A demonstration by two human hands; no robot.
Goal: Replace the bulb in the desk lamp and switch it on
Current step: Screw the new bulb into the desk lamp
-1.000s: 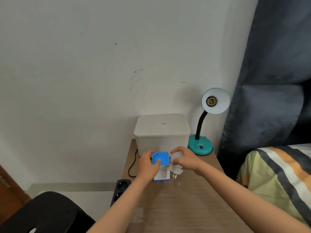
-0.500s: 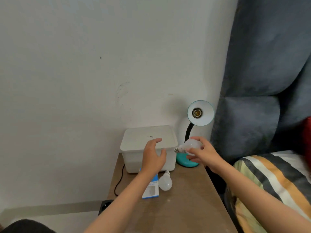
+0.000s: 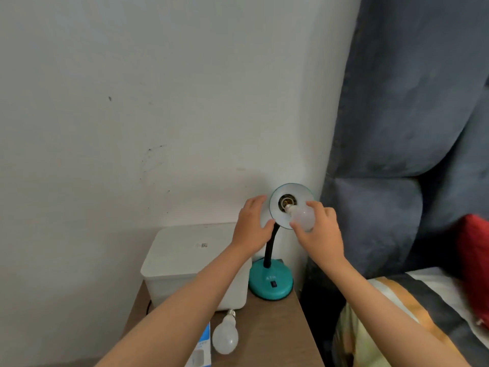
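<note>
white lidded bin (image 3: 185,263), wooden table (image 3: 277,335), grey headboard (image 3: 410,128), striped bedding (image 3: 423,300), red pillow (image 3: 473,255)

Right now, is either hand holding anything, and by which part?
The right hand holds a bulb by its glass globe, screw base toward the lamp socket. The left hand holds nothing.

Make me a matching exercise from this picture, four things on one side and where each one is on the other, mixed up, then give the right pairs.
Things:
1. bulb in hand
2. spare bulb
3. white box
4. left hand

Places:
A. lying on the table in front of the white box
B. at the left edge of the lamp shade
C. left of the lamp base
D. at the lamp socket, base first

Pairs: 1-D, 2-A, 3-C, 4-B
</note>
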